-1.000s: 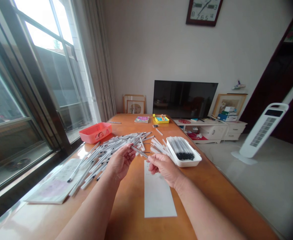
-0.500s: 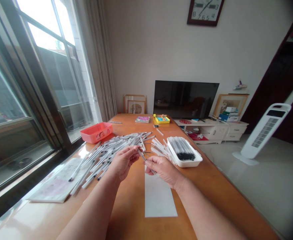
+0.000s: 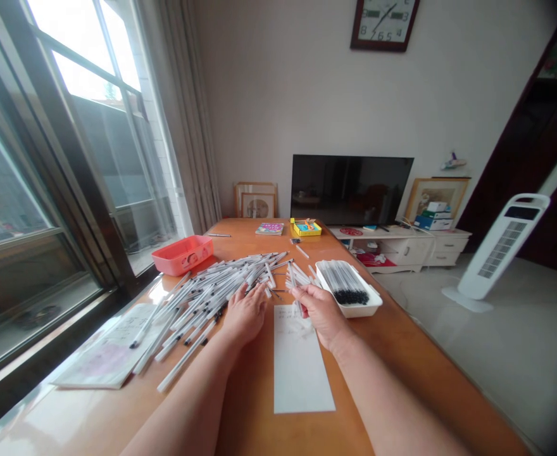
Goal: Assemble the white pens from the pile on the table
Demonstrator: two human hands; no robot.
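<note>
My left hand (image 3: 247, 311) lies palm down at the right edge of a heap of clear pens with black ends (image 3: 216, 278), its fingers stretched over the nearest ones. To the right, my right hand (image 3: 320, 315) is closed, thumb against fingers, on a slim whitish pen barrel (image 3: 297, 308) that is mostly hidden by the fingers. Beneath that hand lies a white paper strip (image 3: 302, 373) with faint writing at its far end. Just beyond it is a small fan of loose clear tubes (image 3: 298, 276). A white tray (image 3: 368, 310) beside my right hand holds a row of clear, black-ended pens.
A red plastic basket (image 3: 183, 254) stands behind the heap, near the window. At front left, a booklet (image 3: 102, 358) lies partly under pens. Farther back are a magazine (image 3: 269, 228) and a yellow box (image 3: 307, 228). The table's right edge runs past the white tray.
My hands have moved apart from the slim piece between them. The left has dropped onto the pen heap, and one pen there now lies nearer me. The right stays closed over the paper.
</note>
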